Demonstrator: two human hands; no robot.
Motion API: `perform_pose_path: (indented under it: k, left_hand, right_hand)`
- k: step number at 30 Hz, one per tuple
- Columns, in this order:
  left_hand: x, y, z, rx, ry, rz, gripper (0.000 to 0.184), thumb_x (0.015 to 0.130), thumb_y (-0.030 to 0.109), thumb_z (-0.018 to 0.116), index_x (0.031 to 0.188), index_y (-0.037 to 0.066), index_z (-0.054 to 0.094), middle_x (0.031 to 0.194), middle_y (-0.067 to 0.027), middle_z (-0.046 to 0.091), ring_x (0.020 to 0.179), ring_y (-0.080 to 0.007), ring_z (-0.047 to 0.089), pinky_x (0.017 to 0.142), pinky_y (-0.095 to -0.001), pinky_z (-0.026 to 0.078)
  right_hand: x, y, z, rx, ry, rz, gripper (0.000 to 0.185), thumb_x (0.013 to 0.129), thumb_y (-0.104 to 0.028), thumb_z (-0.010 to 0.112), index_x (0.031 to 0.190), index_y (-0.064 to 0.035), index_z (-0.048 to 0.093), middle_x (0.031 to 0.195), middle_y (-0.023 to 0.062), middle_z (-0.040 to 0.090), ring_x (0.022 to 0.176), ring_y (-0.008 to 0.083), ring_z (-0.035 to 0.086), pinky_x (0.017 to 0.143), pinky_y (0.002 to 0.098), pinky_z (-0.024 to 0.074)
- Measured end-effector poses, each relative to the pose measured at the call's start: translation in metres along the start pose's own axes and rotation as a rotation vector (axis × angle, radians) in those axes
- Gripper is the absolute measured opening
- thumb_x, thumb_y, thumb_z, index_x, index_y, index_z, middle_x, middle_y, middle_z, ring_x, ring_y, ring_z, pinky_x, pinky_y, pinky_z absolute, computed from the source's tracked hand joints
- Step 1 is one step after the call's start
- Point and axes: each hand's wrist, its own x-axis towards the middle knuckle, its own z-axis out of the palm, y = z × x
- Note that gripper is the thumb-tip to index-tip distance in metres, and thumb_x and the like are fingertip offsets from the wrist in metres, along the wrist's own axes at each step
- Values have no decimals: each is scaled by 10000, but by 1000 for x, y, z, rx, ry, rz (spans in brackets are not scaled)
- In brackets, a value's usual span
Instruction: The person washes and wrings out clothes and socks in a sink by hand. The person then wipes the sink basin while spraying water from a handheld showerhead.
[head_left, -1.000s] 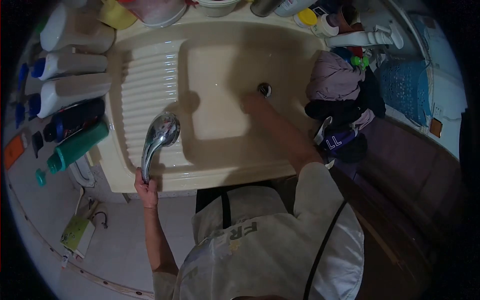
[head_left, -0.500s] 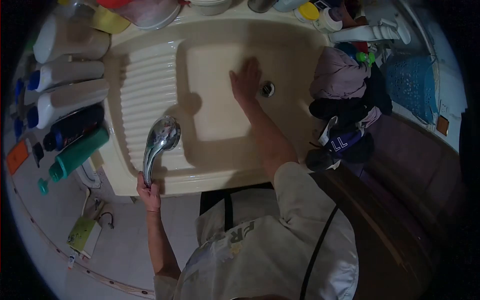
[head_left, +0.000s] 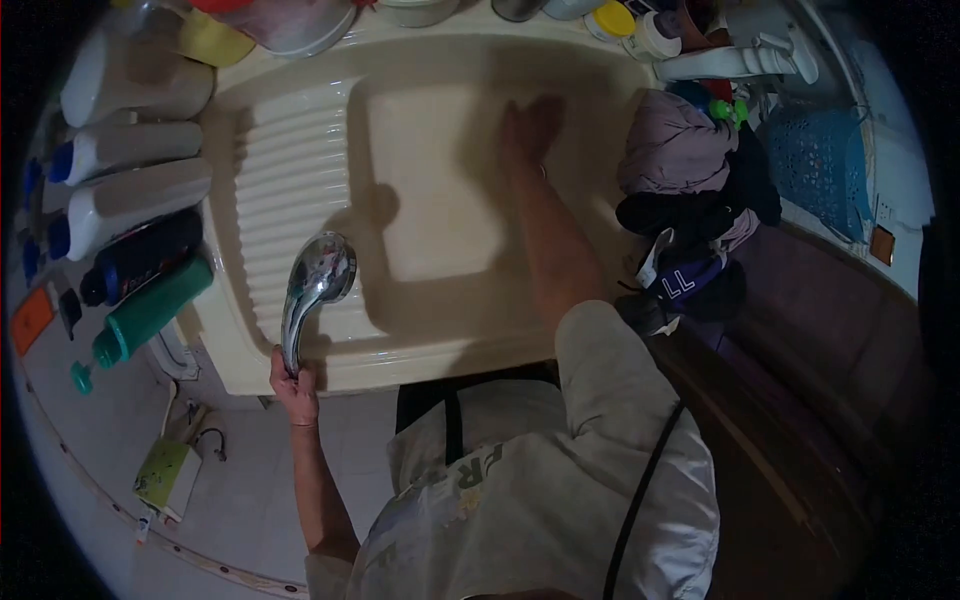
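Observation:
My left hand [head_left: 296, 388] is closed around the handle of a chrome shower head [head_left: 322, 270] at the sink's front left edge, with the head over the ribbed washboard [head_left: 290, 180]. Inside the basin of the cream sink [head_left: 425, 190], my right hand [head_left: 533, 128] has its fingers apart and holds nothing. It is near the back of the basin, and my wrist and forearm cover most of the drain [head_left: 543, 171].
Several bottles [head_left: 140, 150] line the left side. Tubs and a yellow-lidded jar [head_left: 612, 20] stand along the back rim. Piled clothes [head_left: 680, 150] lie on the right edge beside a blue basket [head_left: 815, 165]. A green box [head_left: 168, 475] is at the lower left.
My right hand has moved from beside the drain to the left, then back right and farther toward the back of the basin. My left hand keeps hold of the shower head.

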Motion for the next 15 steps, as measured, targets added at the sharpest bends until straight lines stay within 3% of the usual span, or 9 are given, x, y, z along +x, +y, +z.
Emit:
perform_pose_path:
  k: [1, 5, 9, 13, 15]
  left_hand:
    - [1, -3, 0, -30, -15, -7, 162, 721, 99, 518, 768, 79, 365, 696, 37, 276, 630, -70, 264, 527, -214, 237]
    - [2, -4, 0, -50, -42, -38, 157, 717, 76, 517, 767, 75, 368, 705, 37, 273, 636, -70, 271, 534, -210, 238]
    - [3, 14, 2, -64, -64, 54, 117, 715, 57, 509, 808, 60, 438, 705, 38, 283, 636, -73, 277, 541, -207, 245]
    - [3, -2, 5, -69, -66, 83, 119, 726, 80, 526, 829, 50, 472, 676, 14, 327, 627, -86, 329, 546, -228, 308]
    - [3, 1, 8, 24, -48, 131, 135, 722, 106, 553, 826, 53, 486, 637, -15, 350, 591, -109, 363, 534, -254, 346]
  right_hand:
    - [5, 7, -11, 0, 8, -9, 702, 897, -430, 479, 1352, 89, 346, 1448, 265, 276, 1358, 352, 253, 1121, 469, 151]
    - [-18, 51, -37, -302, -530, -64, 590, 910, -422, 449, 1329, -8, 423, 1416, 182, 371, 1338, 312, 305, 1087, 546, 193]
    - [-69, 21, -142, -222, -1049, -239, 442, 893, -378, 469, 1201, -67, 534, 1269, 186, 511, 1167, 318, 499, 1007, 584, 291]
    - [-132, 35, -174, -182, -1161, -429, 406, 882, -381, 486, 1041, -41, 641, 1019, 177, 641, 1000, 340, 593, 951, 541, 349]
    - [-147, 31, -199, -195, -1153, -425, 391, 875, -377, 476, 1019, -56, 647, 1001, 183, 641, 972, 351, 598, 905, 509, 390]
